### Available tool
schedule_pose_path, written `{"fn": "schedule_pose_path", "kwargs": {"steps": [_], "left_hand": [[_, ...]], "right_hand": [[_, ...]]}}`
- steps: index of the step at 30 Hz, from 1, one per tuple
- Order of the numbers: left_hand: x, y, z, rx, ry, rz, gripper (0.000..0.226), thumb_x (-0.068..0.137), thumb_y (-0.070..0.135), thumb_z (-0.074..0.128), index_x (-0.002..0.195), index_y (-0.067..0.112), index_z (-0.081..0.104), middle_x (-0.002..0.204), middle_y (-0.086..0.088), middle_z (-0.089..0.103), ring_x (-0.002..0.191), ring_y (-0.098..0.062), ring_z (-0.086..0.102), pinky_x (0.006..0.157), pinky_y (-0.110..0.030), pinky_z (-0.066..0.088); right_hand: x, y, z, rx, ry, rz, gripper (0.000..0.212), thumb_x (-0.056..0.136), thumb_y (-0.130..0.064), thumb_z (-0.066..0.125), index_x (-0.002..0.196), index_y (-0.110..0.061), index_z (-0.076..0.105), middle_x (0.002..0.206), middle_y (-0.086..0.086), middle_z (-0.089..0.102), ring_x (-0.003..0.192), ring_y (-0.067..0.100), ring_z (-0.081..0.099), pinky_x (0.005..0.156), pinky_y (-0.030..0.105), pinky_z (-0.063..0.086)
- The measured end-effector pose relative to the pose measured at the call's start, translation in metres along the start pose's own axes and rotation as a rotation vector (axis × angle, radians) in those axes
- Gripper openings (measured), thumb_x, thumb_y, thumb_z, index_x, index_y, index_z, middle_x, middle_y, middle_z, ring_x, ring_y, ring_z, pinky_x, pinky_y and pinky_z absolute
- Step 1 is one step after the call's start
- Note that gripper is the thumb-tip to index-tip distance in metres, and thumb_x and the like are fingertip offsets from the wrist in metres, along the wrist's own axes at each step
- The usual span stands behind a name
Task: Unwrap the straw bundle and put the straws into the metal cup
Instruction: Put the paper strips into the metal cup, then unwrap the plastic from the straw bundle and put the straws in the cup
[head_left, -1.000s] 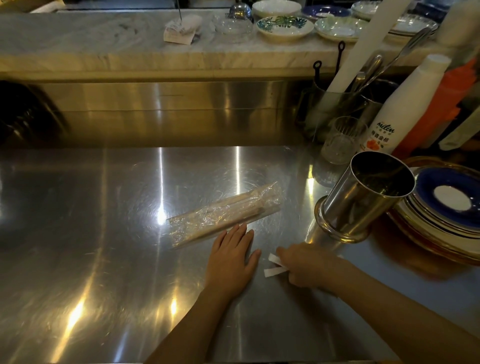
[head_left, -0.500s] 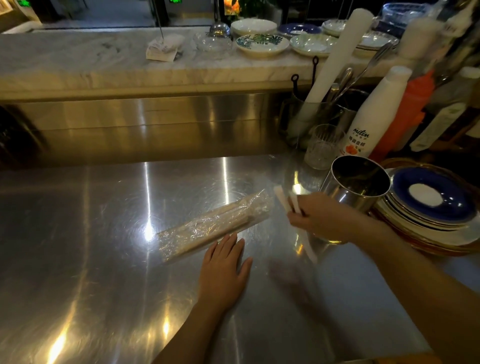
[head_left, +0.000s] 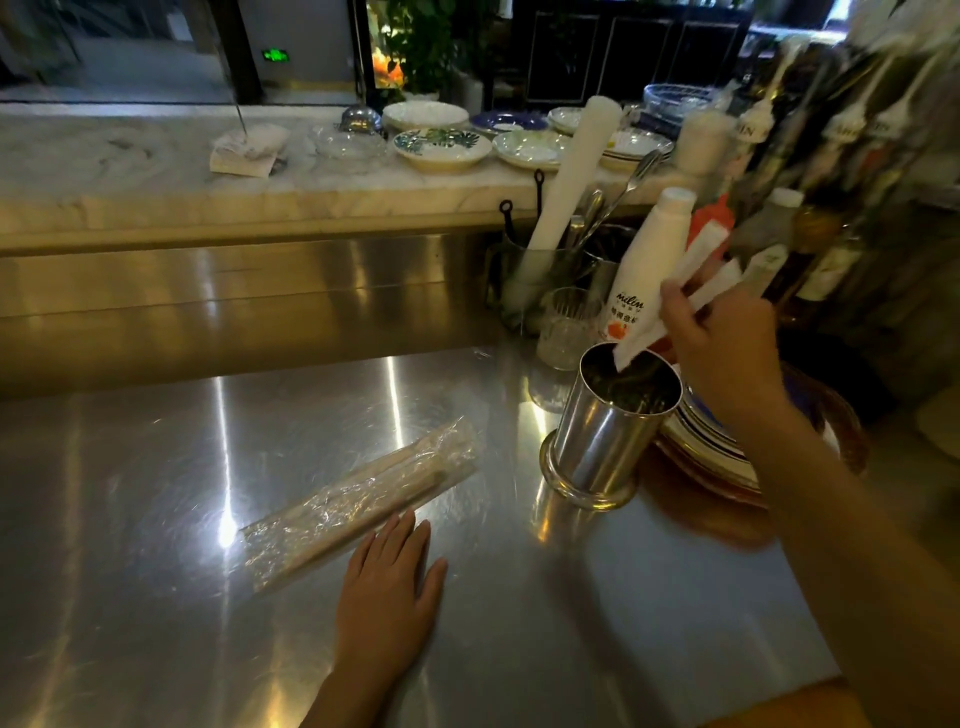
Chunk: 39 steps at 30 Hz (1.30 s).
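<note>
Holding straws (head_left: 670, 312) over metal cup (head_left: 613, 431) — right hand (head_left: 727, 343) | bottle (head_left: 649, 270) — "milin"

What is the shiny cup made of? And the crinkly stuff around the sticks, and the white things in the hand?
The cup looks like polished metal: it mirrors the lights. The wrap on the bundle looks like thin clear plastic: it is see-through, creased and glinting. The white straws in the right hand seem paper-covered: matte and flat-looking, though blurred.
</note>
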<state>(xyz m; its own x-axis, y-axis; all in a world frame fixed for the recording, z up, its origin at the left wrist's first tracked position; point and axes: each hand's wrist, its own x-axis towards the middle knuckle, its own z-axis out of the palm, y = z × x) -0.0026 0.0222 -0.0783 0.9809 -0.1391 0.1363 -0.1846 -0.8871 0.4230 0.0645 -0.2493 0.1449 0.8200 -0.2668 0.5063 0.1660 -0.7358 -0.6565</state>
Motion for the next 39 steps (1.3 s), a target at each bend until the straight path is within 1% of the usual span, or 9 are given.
{"fn": "schedule_pose_path", "kwargs": {"steps": [3, 7, 18, 21, 24, 27, 31, 35, 39], "left_hand": [[-0.001, 0.001, -0.001, 0.011, 0.017, 0.006, 0.047, 0.088, 0.045, 0.046, 0.127, 0.020, 0.052, 0.136, -0.003, 0.052, 0.129, -0.020, 0.043, 0.105, -0.034, 0.022], [-0.002, 0.002, -0.002, -0.009, 0.020, 0.006, 0.044, 0.089, 0.042, 0.050, 0.128, 0.020, 0.051, 0.137, -0.003, 0.051, 0.129, -0.019, 0.042, 0.106, -0.034, 0.022], [-0.002, 0.002, -0.006, -0.055, -0.027, -0.003, 0.048, 0.092, 0.043, 0.043, 0.135, 0.023, 0.041, 0.146, 0.001, 0.038, 0.137, -0.014, 0.027, 0.110, -0.027, 0.011], [0.000, 0.002, -0.013, -0.079, -0.083, -0.006, 0.046, 0.093, 0.042, 0.040, 0.136, 0.025, 0.038, 0.149, 0.003, 0.033, 0.138, -0.013, 0.023, 0.112, -0.027, 0.011], [0.003, 0.004, -0.027, -0.155, -0.082, -0.019, 0.036, 0.093, 0.035, 0.044, 0.127, 0.023, 0.048, 0.136, 0.002, 0.049, 0.123, -0.012, 0.042, 0.106, -0.025, 0.027], [0.004, 0.003, -0.050, -0.244, -0.026, -0.102, 0.031, 0.092, 0.032, 0.047, 0.121, 0.024, 0.054, 0.125, 0.000, 0.059, 0.111, -0.014, 0.053, 0.099, -0.033, 0.042], [0.007, -0.006, -0.074, -0.214, 0.090, -0.161, 0.030, 0.090, 0.027, 0.051, 0.120, 0.022, 0.057, 0.125, -0.001, 0.061, 0.113, -0.020, 0.053, 0.100, -0.035, 0.040], [0.015, -0.026, -0.087, -0.086, 0.168, -0.175, 0.031, 0.088, 0.025, 0.053, 0.119, 0.020, 0.056, 0.122, -0.003, 0.061, 0.109, -0.021, 0.053, 0.095, -0.030, 0.036], [0.021, -0.048, -0.084, 0.033, 0.164, -0.191, 0.042, 0.089, 0.030, 0.051, 0.129, 0.019, 0.045, 0.137, -0.004, 0.049, 0.124, -0.021, 0.043, 0.104, -0.032, 0.029]], "right_hand": [[-0.002, 0.023, 0.011, -0.265, -0.287, 0.058, 0.027, 0.089, -0.030, 0.050, 0.099, -0.005, 0.056, 0.093, 0.017, 0.065, 0.078, 0.025, 0.062, 0.066, 0.037, 0.053], [-0.003, 0.036, 0.013, -0.387, -0.444, 0.097, 0.021, 0.085, -0.036, 0.054, 0.092, -0.016, 0.056, 0.097, 0.010, 0.063, 0.082, 0.018, 0.055, 0.068, 0.037, 0.050], [-0.005, 0.006, 0.020, -0.318, -0.299, -0.051, 0.023, 0.089, -0.029, 0.050, 0.103, -0.011, 0.055, 0.105, 0.017, 0.062, 0.100, 0.032, 0.057, 0.084, 0.049, 0.051], [-0.011, -0.009, 0.034, -0.240, -0.263, -0.180, 0.019, 0.090, -0.026, 0.049, 0.096, -0.010, 0.055, 0.089, 0.013, 0.063, 0.083, 0.026, 0.058, 0.077, 0.040, 0.048], [-0.018, -0.024, 0.054, -0.147, -0.293, -0.276, 0.014, 0.090, -0.022, 0.050, 0.089, -0.009, 0.057, 0.073, 0.005, 0.057, 0.066, 0.019, 0.054, 0.061, 0.028, 0.042], [-0.027, -0.029, 0.084, -0.133, -0.413, -0.300, 0.017, 0.090, -0.022, 0.051, 0.091, -0.007, 0.058, 0.070, 0.003, 0.054, 0.062, 0.018, 0.053, 0.061, 0.026, 0.042], [-0.046, -0.031, 0.128, -0.117, -0.578, -0.329, 0.016, 0.089, -0.024, 0.051, 0.090, -0.010, 0.059, 0.072, 0.003, 0.055, 0.065, 0.018, 0.051, 0.063, 0.027, 0.038], [-0.063, -0.029, 0.165, -0.151, -0.712, -0.429, 0.018, 0.086, -0.027, 0.054, 0.099, -0.015, 0.057, 0.096, 0.006, 0.064, 0.084, 0.020, 0.054, 0.072, 0.029, 0.039], [-0.075, -0.022, 0.193, -0.274, -0.834, -0.579, 0.041, 0.086, -0.031, 0.051, 0.124, -0.016, 0.046, 0.131, 0.006, 0.050, 0.118, 0.024, 0.044, 0.100, 0.037, 0.029]]}}
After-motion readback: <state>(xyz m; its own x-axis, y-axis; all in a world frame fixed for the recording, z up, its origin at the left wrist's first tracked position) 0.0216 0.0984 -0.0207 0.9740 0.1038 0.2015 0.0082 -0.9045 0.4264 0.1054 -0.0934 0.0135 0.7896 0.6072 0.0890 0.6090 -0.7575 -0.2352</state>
